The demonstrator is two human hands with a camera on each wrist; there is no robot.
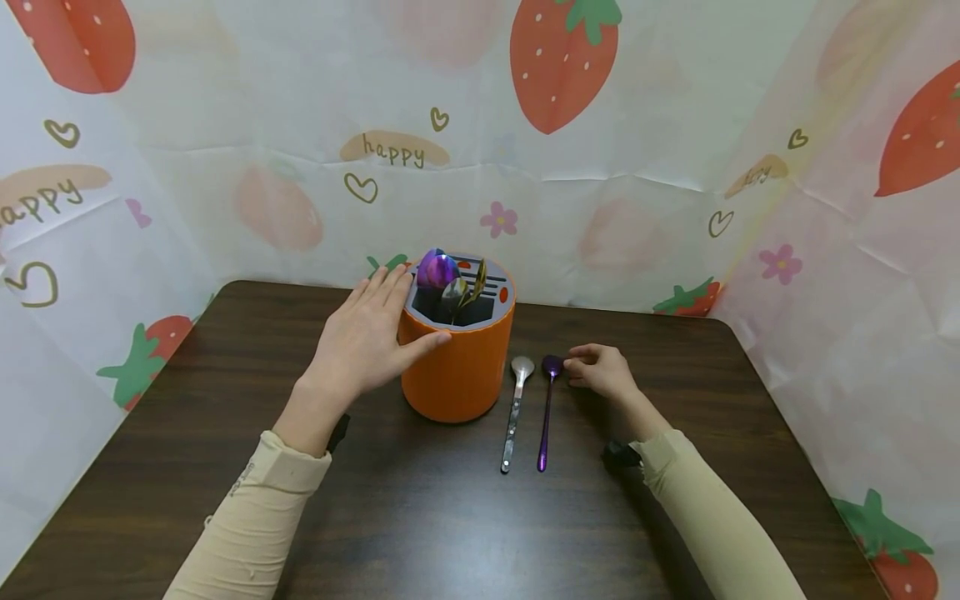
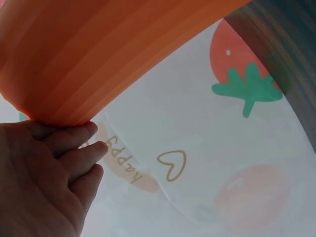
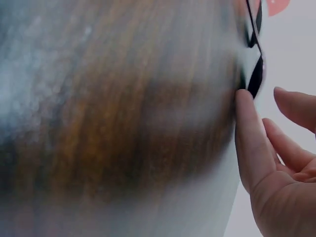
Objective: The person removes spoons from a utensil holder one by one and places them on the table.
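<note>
My left hand (image 1: 367, 333) lies with straight fingers against the left side and rim of an orange utensil holder (image 1: 457, 375). The left wrist view shows its fingertips (image 2: 89, 129) at the edge of the orange wall. A purple iridescent spoon (image 1: 437, 270), a silver spoon (image 1: 454, 290) and a gold piece (image 1: 478, 279) stand in the holder. My right hand (image 1: 603, 371) is at the bowl of a purple spoon (image 1: 552, 367) lying on the table. In the right wrist view one extended finger reaches that spoon's bowl (image 3: 256, 79), with the thumb apart from it.
Left of the purple spoon lies a silver spoon with a patterned handle (image 1: 512, 425), close to the holder's right side. The holder's grey top has slots and a larger opening. A dark wood table (image 1: 420, 517) meets a strawberry-print sheet (image 1: 637, 125) behind and at both sides.
</note>
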